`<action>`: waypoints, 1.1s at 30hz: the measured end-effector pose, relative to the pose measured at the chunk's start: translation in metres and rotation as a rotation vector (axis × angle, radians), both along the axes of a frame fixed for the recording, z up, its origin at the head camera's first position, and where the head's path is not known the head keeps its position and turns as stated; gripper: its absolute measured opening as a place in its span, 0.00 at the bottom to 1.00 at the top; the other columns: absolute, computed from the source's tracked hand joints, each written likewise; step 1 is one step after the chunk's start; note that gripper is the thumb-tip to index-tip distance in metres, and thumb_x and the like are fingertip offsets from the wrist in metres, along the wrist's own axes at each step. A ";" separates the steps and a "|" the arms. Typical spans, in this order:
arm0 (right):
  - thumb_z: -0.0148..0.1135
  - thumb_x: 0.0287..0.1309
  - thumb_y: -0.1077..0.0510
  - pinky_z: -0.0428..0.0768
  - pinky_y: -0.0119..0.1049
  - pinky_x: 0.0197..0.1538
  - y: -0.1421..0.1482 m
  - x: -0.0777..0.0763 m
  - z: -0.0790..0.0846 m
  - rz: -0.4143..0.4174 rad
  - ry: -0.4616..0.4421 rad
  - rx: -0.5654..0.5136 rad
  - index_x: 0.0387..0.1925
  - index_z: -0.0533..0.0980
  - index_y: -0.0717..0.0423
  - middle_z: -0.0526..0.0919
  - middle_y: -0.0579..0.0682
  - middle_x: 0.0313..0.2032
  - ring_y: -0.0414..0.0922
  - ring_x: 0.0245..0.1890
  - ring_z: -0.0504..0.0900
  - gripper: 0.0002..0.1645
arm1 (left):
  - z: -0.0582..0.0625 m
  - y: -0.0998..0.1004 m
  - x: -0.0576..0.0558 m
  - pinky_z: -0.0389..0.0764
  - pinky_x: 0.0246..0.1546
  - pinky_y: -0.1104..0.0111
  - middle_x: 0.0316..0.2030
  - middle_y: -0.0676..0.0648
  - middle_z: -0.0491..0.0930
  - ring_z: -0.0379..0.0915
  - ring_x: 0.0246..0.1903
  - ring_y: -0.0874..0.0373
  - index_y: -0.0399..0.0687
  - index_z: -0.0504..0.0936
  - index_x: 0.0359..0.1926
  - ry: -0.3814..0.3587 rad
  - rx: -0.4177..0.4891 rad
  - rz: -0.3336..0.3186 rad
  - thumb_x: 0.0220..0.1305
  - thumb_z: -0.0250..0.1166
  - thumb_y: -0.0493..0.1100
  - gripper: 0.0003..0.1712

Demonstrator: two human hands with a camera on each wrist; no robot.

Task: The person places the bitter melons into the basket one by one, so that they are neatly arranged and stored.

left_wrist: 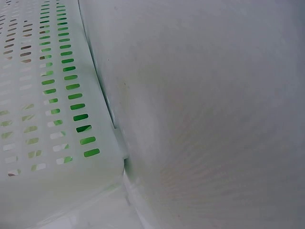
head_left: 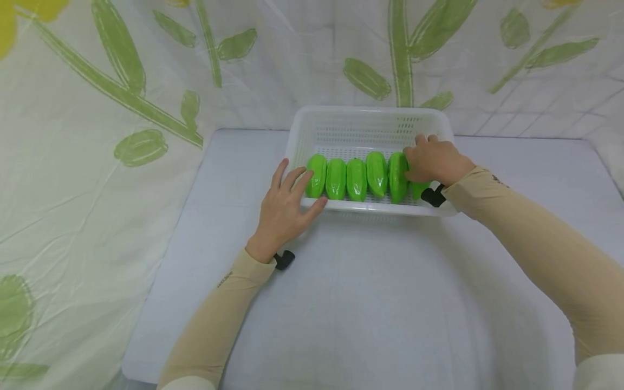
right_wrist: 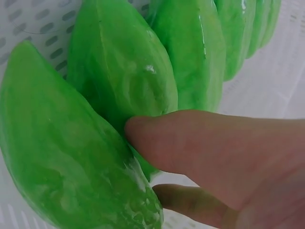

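A row of glossy green, ridged fruits like star fruit (head_left: 357,180) lies side by side in a white perforated plastic basket (head_left: 370,207). My right hand (head_left: 436,160) reaches into the basket's right end. It holds the rightmost green fruit (right_wrist: 62,148), its thumb between that fruit and its neighbour (right_wrist: 121,62), with a finger at the fruit's end. That fruit tilts against the row and is partly hidden by the hand in the head view. My left hand (head_left: 283,214) rests by the basket's front left corner, fingers spread, thumb near the front rim.
The basket stands at the back of a table with a pale cloth (head_left: 380,303). Behind and to the left hangs a whitish curtain (head_left: 302,54) with green leaf prints. The left wrist view shows the basket's slotted wall (left_wrist: 62,105) beside a pale surface.
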State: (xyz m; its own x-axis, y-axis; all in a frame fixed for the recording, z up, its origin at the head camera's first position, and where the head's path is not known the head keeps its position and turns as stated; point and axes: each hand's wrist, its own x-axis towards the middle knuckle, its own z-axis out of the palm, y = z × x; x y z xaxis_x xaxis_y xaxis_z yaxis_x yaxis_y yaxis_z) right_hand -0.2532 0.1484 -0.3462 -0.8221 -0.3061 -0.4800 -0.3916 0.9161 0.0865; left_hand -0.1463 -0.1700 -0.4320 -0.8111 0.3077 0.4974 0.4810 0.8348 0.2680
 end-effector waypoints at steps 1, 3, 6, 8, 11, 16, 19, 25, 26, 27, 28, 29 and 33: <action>0.58 0.69 0.48 0.79 0.68 0.54 0.000 0.000 0.000 -0.003 -0.002 -0.001 0.68 0.69 0.70 0.65 0.78 0.66 0.73 0.61 0.69 0.36 | 0.000 0.000 0.000 0.84 0.56 0.44 0.64 0.37 0.78 0.56 0.77 0.32 0.39 0.79 0.67 0.003 0.000 0.000 0.72 0.52 0.67 0.40; 0.58 0.69 0.49 0.78 0.69 0.54 0.000 0.000 -0.001 -0.005 0.000 -0.007 0.68 0.69 0.70 0.64 0.78 0.66 0.74 0.62 0.67 0.36 | 0.000 0.000 0.000 0.85 0.56 0.45 0.64 0.37 0.78 0.56 0.76 0.31 0.39 0.79 0.66 0.009 -0.001 -0.002 0.72 0.52 0.67 0.40; 0.58 0.68 0.49 0.79 0.69 0.54 0.000 0.001 -0.001 -0.003 0.010 -0.017 0.68 0.68 0.71 0.64 0.78 0.65 0.75 0.63 0.65 0.36 | 0.000 0.000 0.000 0.85 0.55 0.45 0.64 0.36 0.78 0.56 0.76 0.31 0.39 0.79 0.66 0.012 -0.001 -0.002 0.72 0.53 0.66 0.39; 0.58 0.68 0.49 0.79 0.69 0.53 0.000 0.001 -0.001 0.001 0.015 -0.019 0.68 0.68 0.71 0.64 0.78 0.65 0.75 0.63 0.65 0.36 | 0.000 0.000 0.000 0.85 0.56 0.45 0.64 0.36 0.78 0.56 0.76 0.31 0.39 0.79 0.66 0.010 -0.003 -0.001 0.72 0.54 0.66 0.39; 0.59 0.68 0.49 0.80 0.68 0.52 0.000 0.001 -0.001 0.002 0.017 -0.019 0.68 0.69 0.71 0.64 0.78 0.65 0.74 0.62 0.66 0.37 | -0.001 0.000 0.000 0.84 0.56 0.45 0.64 0.37 0.78 0.56 0.77 0.32 0.39 0.79 0.66 0.004 -0.006 0.002 0.72 0.54 0.66 0.39; 0.59 0.68 0.48 0.81 0.65 0.50 -0.001 0.001 -0.001 -0.004 0.008 -0.020 0.68 0.69 0.71 0.66 0.77 0.63 0.70 0.59 0.67 0.37 | 0.000 -0.001 0.000 0.84 0.57 0.45 0.64 0.37 0.78 0.55 0.77 0.32 0.39 0.79 0.67 -0.001 -0.006 0.001 0.72 0.54 0.66 0.39; 0.59 0.69 0.47 0.81 0.64 0.50 -0.001 0.001 -0.001 -0.011 0.002 -0.019 0.68 0.68 0.70 0.65 0.77 0.63 0.69 0.58 0.66 0.38 | 0.000 -0.001 0.000 0.84 0.57 0.45 0.64 0.37 0.78 0.55 0.77 0.32 0.39 0.79 0.66 -0.001 -0.004 0.001 0.72 0.53 0.66 0.39; 0.58 0.69 0.44 0.76 0.71 0.58 -0.001 0.000 0.002 -0.043 -0.027 -0.033 0.74 0.63 0.67 0.57 0.79 0.70 0.74 0.67 0.60 0.43 | 0.000 -0.001 0.000 0.84 0.56 0.45 0.65 0.37 0.78 0.55 0.77 0.32 0.40 0.79 0.67 -0.009 -0.003 0.005 0.71 0.53 0.66 0.40; 0.58 0.70 0.44 0.74 0.73 0.60 -0.001 0.000 0.003 -0.048 -0.032 -0.040 0.75 0.61 0.66 0.55 0.79 0.71 0.75 0.69 0.58 0.44 | 0.000 -0.001 0.000 0.85 0.56 0.45 0.65 0.37 0.78 0.55 0.77 0.33 0.40 0.79 0.66 -0.009 -0.003 0.006 0.71 0.53 0.66 0.40; 0.58 0.70 0.43 0.73 0.74 0.60 0.000 0.000 0.004 -0.048 -0.034 -0.051 0.76 0.60 0.66 0.54 0.78 0.72 0.75 0.70 0.56 0.44 | 0.000 -0.001 0.000 0.85 0.55 0.45 0.65 0.37 0.78 0.55 0.77 0.33 0.40 0.79 0.66 -0.009 -0.004 0.006 0.71 0.53 0.66 0.40; 0.58 0.70 0.43 0.73 0.74 0.61 0.001 0.000 0.005 -0.049 -0.033 -0.061 0.77 0.60 0.65 0.54 0.78 0.73 0.75 0.70 0.55 0.45 | -0.001 -0.001 0.000 0.85 0.55 0.45 0.65 0.37 0.78 0.55 0.77 0.33 0.40 0.79 0.66 -0.008 -0.005 0.007 0.71 0.53 0.66 0.40; 0.58 0.70 0.43 0.72 0.75 0.60 0.002 0.000 0.006 -0.049 -0.032 -0.074 0.77 0.59 0.65 0.53 0.78 0.73 0.75 0.71 0.54 0.46 | -0.001 -0.001 0.000 0.85 0.55 0.45 0.65 0.37 0.78 0.55 0.77 0.33 0.40 0.79 0.66 -0.007 -0.005 0.007 0.71 0.53 0.66 0.40; 0.57 0.71 0.41 0.72 0.77 0.60 0.007 0.003 0.015 -0.053 -0.026 -0.123 0.79 0.57 0.63 0.49 0.77 0.76 0.76 0.73 0.50 0.47 | -0.001 -0.001 0.001 0.84 0.56 0.45 0.64 0.37 0.78 0.55 0.77 0.32 0.39 0.79 0.66 -0.004 -0.007 0.004 0.71 0.53 0.66 0.39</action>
